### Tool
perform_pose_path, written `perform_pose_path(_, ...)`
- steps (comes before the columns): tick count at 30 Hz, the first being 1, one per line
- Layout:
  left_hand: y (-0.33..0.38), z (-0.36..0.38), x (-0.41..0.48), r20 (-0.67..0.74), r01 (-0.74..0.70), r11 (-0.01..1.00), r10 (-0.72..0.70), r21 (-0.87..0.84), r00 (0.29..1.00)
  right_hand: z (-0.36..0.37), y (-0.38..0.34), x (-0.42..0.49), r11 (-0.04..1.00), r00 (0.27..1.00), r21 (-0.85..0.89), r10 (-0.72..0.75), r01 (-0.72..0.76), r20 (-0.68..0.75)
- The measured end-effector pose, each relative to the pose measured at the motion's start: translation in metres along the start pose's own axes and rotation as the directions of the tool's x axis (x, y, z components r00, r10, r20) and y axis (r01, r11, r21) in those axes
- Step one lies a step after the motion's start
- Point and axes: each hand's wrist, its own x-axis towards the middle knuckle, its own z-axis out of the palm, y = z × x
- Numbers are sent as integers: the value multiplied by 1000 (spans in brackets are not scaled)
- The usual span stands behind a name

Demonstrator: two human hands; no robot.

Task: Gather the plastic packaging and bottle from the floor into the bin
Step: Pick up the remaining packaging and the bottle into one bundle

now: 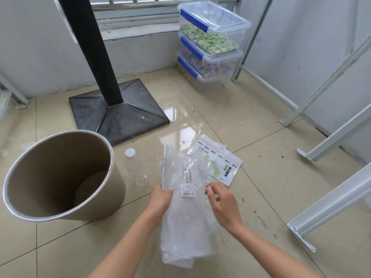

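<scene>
Clear plastic bag (185,215) being pinched at left edge by left hand (160,199); right hand (222,203) loosely curled, holding nothing. Bottle (136,167), printed pouch (218,161) lying far of hands; bin (58,177) left. Risk: limp bag being dropped through 1-edge pinch.

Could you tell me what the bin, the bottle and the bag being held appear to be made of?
Bin: probably cardboard or fibreboard, matte tan walls, with a shiny metal-looking band on the rim. Bottle: clear glossy plastic, floor showing through, with an opaque white cap. Bag, gripped by the left hand: thin translucent plastic film, wrinkled and glinting.
</scene>
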Motion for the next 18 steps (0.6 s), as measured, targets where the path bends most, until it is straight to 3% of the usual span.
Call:
perform_pose_path(5, 35, -1, 5, -103, -148, 986, 156, 80, 982, -17, 38, 38, 948, 967, -200, 254, -249, -2)
perform_pose_path(11, 108, 4, 35, -173, -304, 950, 312, 71, 934, -20, 72, 90, 865, 912, -319, 410, -387, 7)
perform_pose_path(18, 169, 5, 105, -207, -390, 911, 411, 137, 888, 20, 111, 130, 824, 897, -467, 423, -321, 128)
